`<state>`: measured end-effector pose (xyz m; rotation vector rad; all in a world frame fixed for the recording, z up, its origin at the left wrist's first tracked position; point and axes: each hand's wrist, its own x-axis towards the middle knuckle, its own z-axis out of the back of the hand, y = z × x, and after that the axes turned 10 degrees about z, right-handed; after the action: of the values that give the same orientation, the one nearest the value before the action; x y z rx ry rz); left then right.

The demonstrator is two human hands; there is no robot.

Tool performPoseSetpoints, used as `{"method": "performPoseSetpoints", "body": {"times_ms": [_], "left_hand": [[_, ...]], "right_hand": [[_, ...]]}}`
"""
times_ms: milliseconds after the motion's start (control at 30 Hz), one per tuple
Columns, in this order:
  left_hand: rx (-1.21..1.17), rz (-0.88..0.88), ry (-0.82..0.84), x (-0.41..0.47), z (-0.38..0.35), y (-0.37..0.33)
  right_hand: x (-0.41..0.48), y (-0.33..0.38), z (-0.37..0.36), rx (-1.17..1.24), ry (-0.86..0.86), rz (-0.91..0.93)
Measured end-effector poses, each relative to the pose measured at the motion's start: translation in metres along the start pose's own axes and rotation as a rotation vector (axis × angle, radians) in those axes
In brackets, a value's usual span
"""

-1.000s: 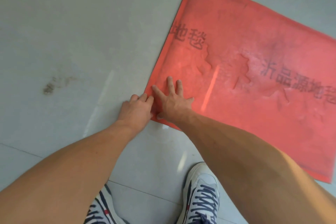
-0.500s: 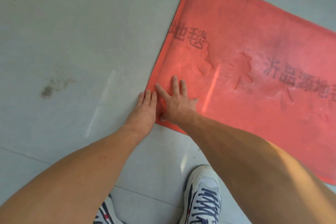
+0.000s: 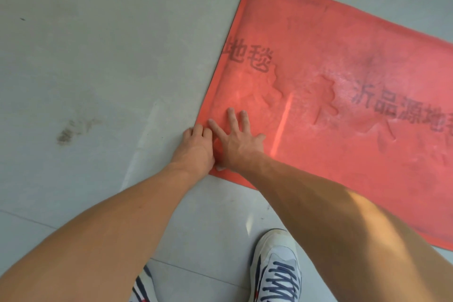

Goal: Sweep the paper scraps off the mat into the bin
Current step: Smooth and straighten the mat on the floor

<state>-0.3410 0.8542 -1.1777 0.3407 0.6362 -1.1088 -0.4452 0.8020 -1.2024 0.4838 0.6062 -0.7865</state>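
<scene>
A red mat with dark printed characters lies on the grey tile floor. My right hand rests flat on the mat's near left corner, fingers spread. My left hand sits right beside it on the floor, touching it. Its fingers are curled with the tips at the mat's left edge. What is under those fingers is hidden. I see no paper scraps on the mat, and no bin is in view.
Grey floor tiles extend to the left and behind the mat, with a dark smudge on the left. My white and navy shoes stand just in front of the mat's near edge.
My left hand's fingers lay flat half a second ago and have curled at the mat's edge. My right hand stays pressed on the same corner.
</scene>
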Motion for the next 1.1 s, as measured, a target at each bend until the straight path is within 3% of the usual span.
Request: {"method": "performPoseSetpoints", "body": {"times_ms": [200,333,533,767,967,1100], "left_hand": [[0.161,-0.035,0.171,0.014,0.011,-0.008],[0.442,-0.103,0.126,0.024,0.003,-0.015],[0.498,-0.160,0.101,0.031,0.001,-0.012],[0.248,-0.150,0.035,0.042,0.023,-0.025],[-0.029,-0.047,0.082,0.038,0.010,-0.016],[0.046,-0.053,0.151,0.037,0.015,-0.011]], "right_hand": [[0.022,-0.021,0.038,-0.098,0.038,0.069],[0.049,-0.028,0.064,-0.131,0.093,0.136],[0.070,-0.023,0.064,-0.160,0.114,0.165],[0.073,-0.032,0.059,-0.133,0.037,0.195],[0.071,-0.040,0.073,-0.145,0.101,0.225],[0.073,-0.043,0.066,-0.134,0.079,0.214]]}}
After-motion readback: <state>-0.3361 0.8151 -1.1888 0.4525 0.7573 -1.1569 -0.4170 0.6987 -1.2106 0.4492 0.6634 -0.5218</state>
